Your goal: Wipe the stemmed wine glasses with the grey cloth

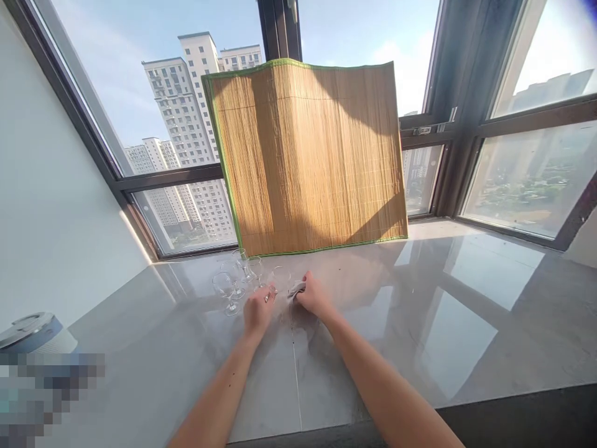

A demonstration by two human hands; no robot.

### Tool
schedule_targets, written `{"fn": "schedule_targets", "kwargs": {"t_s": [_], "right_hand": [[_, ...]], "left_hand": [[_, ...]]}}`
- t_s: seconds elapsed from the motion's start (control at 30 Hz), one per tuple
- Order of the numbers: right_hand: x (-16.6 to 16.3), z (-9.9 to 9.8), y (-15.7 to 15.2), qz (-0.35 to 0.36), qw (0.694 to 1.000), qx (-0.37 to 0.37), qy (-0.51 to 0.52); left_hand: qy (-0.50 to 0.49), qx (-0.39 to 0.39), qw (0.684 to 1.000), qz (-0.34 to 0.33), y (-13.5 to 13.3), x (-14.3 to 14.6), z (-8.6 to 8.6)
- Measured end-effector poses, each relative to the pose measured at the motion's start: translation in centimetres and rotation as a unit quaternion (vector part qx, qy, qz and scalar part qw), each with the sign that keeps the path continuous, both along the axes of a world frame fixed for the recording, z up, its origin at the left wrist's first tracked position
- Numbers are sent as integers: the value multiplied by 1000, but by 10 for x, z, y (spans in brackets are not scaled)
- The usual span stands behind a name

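My left hand (258,311) is closed at the stem end of a clear wine glass (281,271), whose bowl extends to the right. Close by on the right, my right hand (313,296) pinches a crumpled grey cloth (297,288) near that bowl. Just left of my left hand, several clear stemmed glasses stand upright in a cluster on the sill; the nearest glass (224,286) shows its round bowl and foot. Thin outlines and glare make the glass between my hands hard to trace exactly.
A glossy grey stone sill (373,330) spans the view, its front edge at the bottom. A bamboo mat (308,162) with green edging leans against the dark-framed window (280,31). At far left is a white-and-blue lidded container (40,336), partly pixelated below.
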State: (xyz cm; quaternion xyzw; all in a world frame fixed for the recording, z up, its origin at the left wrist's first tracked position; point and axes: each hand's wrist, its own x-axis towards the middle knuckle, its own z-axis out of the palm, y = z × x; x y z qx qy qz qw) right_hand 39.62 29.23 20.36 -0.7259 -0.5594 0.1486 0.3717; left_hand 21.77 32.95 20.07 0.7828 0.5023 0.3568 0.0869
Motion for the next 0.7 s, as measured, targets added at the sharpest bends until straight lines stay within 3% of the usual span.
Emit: {"fn": "schedule_targets", "kwargs": {"t_s": [0.13, 0.27, 0.37, 0.5, 0.7], "right_hand": [[-8, -2, 7, 53, 981, 72, 171], [-21, 5, 2, 133, 956, 155, 211], [-36, 16, -13, 170, 946, 234, 146], [-46, 29, -29, 176, 935, 308, -18], [-22, 32, -20, 47, 951, 300, -66]], "left_hand": [[22, -2, 999, 23, 1, -10, 0], [36, -17, 998, 45, -2, -13, 6], [73, -12, 995, 61, -7, -15, 11], [160, 19, 983, 88, -12, -15, 13], [161, 42, 984, 66, -8, -10, 9]]}}
